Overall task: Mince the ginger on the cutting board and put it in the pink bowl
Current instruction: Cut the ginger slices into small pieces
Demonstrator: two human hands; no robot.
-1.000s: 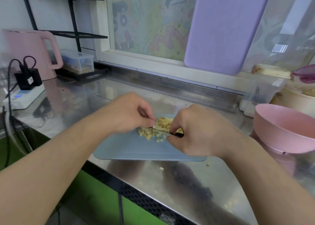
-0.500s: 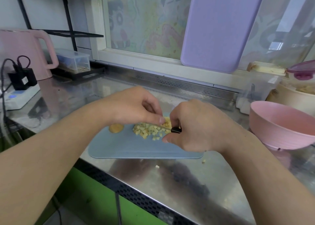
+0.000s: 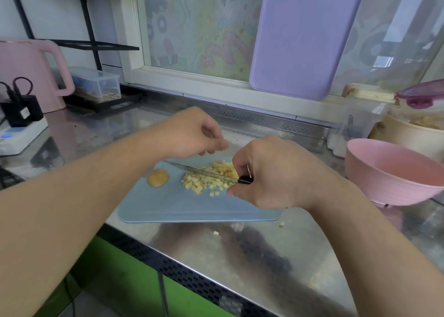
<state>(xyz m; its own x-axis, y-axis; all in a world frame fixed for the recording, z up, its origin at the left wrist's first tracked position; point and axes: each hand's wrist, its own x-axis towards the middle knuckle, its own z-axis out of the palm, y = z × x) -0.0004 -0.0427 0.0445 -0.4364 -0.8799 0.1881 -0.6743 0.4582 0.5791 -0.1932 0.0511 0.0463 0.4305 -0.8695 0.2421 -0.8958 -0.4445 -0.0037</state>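
Knife [image 3: 206, 172] gripped by right hand [image 3: 271, 172] over diced ginger [image 3: 209, 178] | left hand [image 3: 192, 134] loosely curled, holding nothing

Pale yellow diced ginger [image 3: 211, 179] lies heaped right of centre on the flat blue cutting board [image 3: 182, 208]; a rounded ginger end piece [image 3: 157, 177] sits apart at the board's left; the pink bowl [image 3: 394, 170] stands upright to the right.

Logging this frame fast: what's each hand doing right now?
Left hand: loosely curled, blurred, holding nothing visible.
Right hand: grip closed on the knife over the diced ginger.
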